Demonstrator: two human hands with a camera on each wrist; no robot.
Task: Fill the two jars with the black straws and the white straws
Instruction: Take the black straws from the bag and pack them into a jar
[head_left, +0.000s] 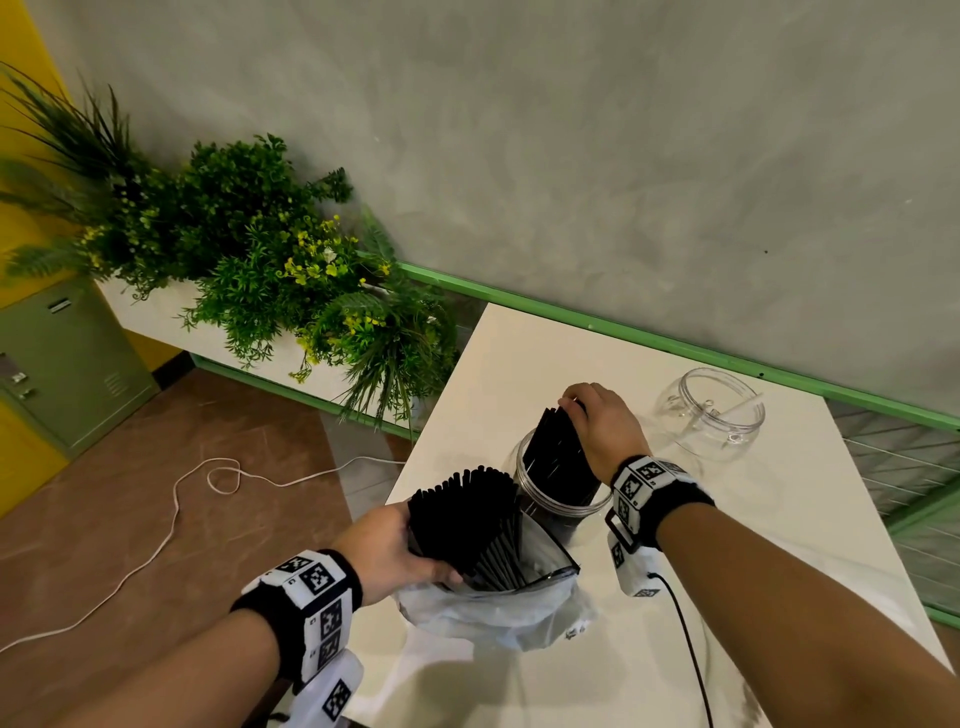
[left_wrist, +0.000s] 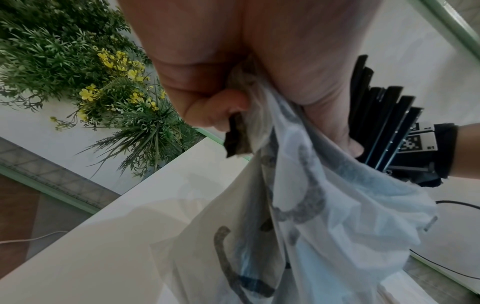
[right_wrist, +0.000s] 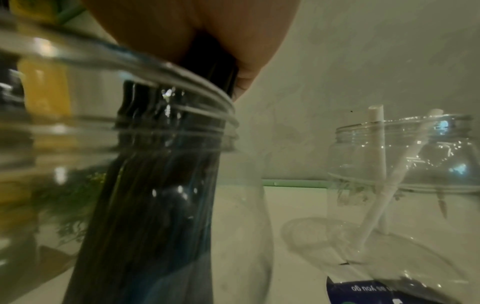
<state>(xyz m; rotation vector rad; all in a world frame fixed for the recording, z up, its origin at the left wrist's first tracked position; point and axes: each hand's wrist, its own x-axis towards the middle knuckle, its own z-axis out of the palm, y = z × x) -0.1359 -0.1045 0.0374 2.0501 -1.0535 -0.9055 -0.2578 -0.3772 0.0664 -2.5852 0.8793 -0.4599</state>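
My right hand (head_left: 597, 421) grips the top of a bunch of black straws (head_left: 558, 457) standing inside the near clear jar (head_left: 540, 512); through the right wrist view the bunch (right_wrist: 161, 195) reaches down to the jar (right_wrist: 39, 127) bottom. My left hand (head_left: 400, 545) grips a second bundle of black straws (head_left: 467, 514) together with the clear plastic bag (head_left: 498, 613) around it; its fingers (left_wrist: 215, 111) pinch the bag (left_wrist: 324, 216). A second clear jar (head_left: 711, 410) stands behind to the right with two white straws (right_wrist: 376, 164) in it.
The white table (head_left: 779, 571) ends close to the left of the bag. A black cable (head_left: 685, 639) runs from my right wrist across the table. Potted plants (head_left: 270, 260) and a white cord (head_left: 171, 519) on the floor lie left; a grey wall stands behind.
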